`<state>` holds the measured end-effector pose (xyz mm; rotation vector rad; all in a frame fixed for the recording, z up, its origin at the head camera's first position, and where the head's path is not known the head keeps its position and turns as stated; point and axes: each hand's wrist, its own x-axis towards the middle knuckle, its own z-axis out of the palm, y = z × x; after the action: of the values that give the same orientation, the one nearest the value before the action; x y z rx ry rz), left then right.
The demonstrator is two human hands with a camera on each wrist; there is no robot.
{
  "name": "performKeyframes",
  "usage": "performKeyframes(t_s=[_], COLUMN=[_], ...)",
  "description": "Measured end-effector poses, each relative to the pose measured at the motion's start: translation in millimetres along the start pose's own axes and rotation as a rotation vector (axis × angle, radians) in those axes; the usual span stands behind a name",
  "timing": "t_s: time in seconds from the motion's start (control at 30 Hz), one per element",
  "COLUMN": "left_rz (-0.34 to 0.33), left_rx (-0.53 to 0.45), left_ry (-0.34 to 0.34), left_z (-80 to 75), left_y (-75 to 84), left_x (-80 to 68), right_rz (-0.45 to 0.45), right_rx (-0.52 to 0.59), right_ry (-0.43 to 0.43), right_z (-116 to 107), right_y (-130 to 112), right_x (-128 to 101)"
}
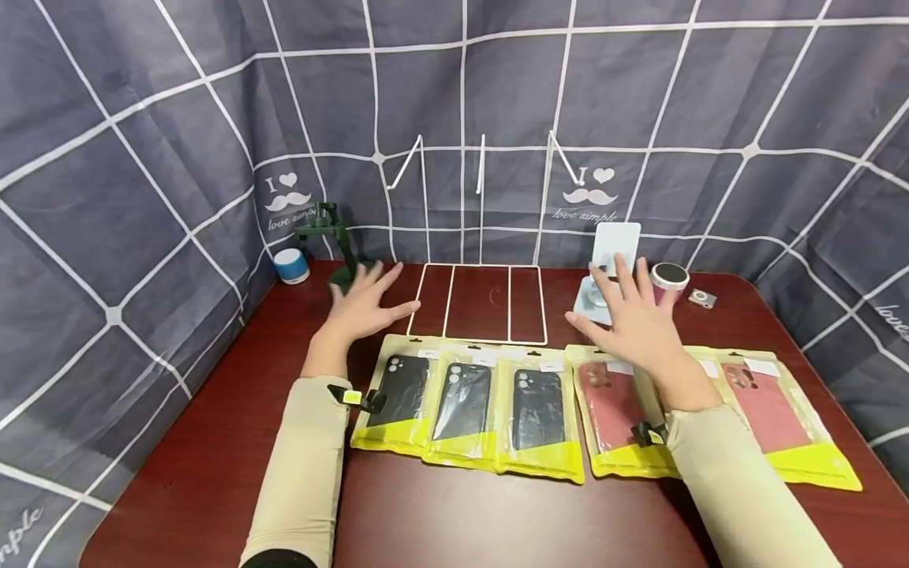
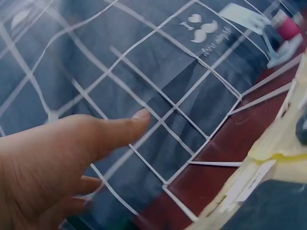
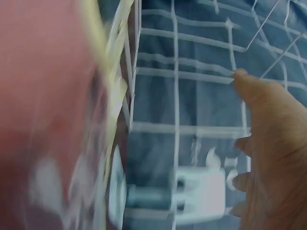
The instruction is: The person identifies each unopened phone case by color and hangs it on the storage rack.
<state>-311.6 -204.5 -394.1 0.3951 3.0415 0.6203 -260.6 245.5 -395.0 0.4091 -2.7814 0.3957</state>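
My left hand [image 1: 364, 310] hovers with spread fingers over the left end of a row of bagged phone cases, empty. Spread the same way, my right hand [image 1: 635, 323] is above the right part of the row, partly hiding a light blue phone stand [image 1: 616, 241]. In the row, a black phone case [image 1: 403, 386] lies leftmost in a clear bag with a yellow bottom. Beside it are a second black case [image 1: 463, 398] and a third [image 1: 538, 414]. Farther right lie a red phone case [image 1: 612, 410] and another red case [image 1: 770, 410]; my right forearm covers the bag between them.
Behind the row stands a white wire rack [image 1: 509, 304] with upright prongs. A dark green stand [image 1: 344, 248] and a blue speaker [image 1: 291, 267] are at back left. At back right are a white-topped red cylinder [image 1: 669, 276] and a small silver player [image 1: 702, 298]. Grey checked cloth [image 1: 511, 95] hangs behind.
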Motion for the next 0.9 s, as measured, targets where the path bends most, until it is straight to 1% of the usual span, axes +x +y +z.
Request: performKeyframes(t_s=[0.03, 0.1, 0.17, 0.2, 0.27, 0.33, 0.37, 0.43, 0.5, 0.57, 0.67, 0.7, 0.73, 0.8, 0.9], left_rz=[0.003, 0.011, 0.012, 0.019, 0.040, 0.063, 0.074, 0.089, 0.099, 0.100, 0.094, 0.090, 0.091, 0.092, 0.093], left_rx=[-0.075, -0.206, -0.285, -0.300, -0.316, -0.329, -0.334, -0.334, -0.327, -0.322, -0.322, -0.322, -0.323, -0.320, -0.318], left_ry=[-0.037, -0.106, -0.154, -0.163, -0.153, -0.131, -0.114, -0.085, -0.077, -0.081, -0.093, -0.092, -0.088, -0.078, -0.072], left_z=[3.7, 13.6, 24.7, 30.5, 41.0, 48.8, 52.0, 57.3, 61.6, 64.8, 67.5, 67.6, 68.0, 68.9, 70.1], left_y=[-4.9, -15.6, -24.5, -28.7, -34.4, -37.4, -38.5, -39.8, -41.0, -42.5, -46.0, -47.9, -46.4, -45.4, -45.8], left_x=[2.8, 9.6, 15.2, 18.4, 23.9, 27.4, 28.7, 30.4, 31.1, 30.6, 28.6, 27.6, 27.6, 27.9, 27.2], right_rz=[-0.042, -0.136, -0.257, -0.310, -0.415, -0.484, -0.493, -0.481, -0.431, -0.376, -0.298, -0.283, -0.275, -0.284, -0.323], right_rx=[0.066, 0.212, 0.335, 0.376, 0.392, 0.371, 0.353, 0.293, 0.226, 0.166, 0.131, 0.133, 0.136, 0.141, 0.157], right_ry=[-0.014, -0.071, -0.139, -0.176, -0.224, -0.247, -0.256, -0.289, -0.335, -0.375, -0.413, -0.418, -0.419, -0.425, -0.434], right_z=[1.1, 4.6, 14.2, 20.8, 36.8, 54.7, 62.8, 78.2, 92.6, 104.1, 115.9, 118.1, 117.6, 118.0, 119.7], right_y=[-9.8, -37.6, -71.0, -88.6, -121.6, -149.1, -160.8, -178.7, -189.3, -194.9, -198.1, -199.3, -197.8, -194.7, -191.5], right_x=[0.9, 2.8, 6.9, 10.1, 21.0, 36.9, 45.4, 61.2, 72.9, 79.1, 81.2, 80.7, 79.2, 76.5, 73.0])
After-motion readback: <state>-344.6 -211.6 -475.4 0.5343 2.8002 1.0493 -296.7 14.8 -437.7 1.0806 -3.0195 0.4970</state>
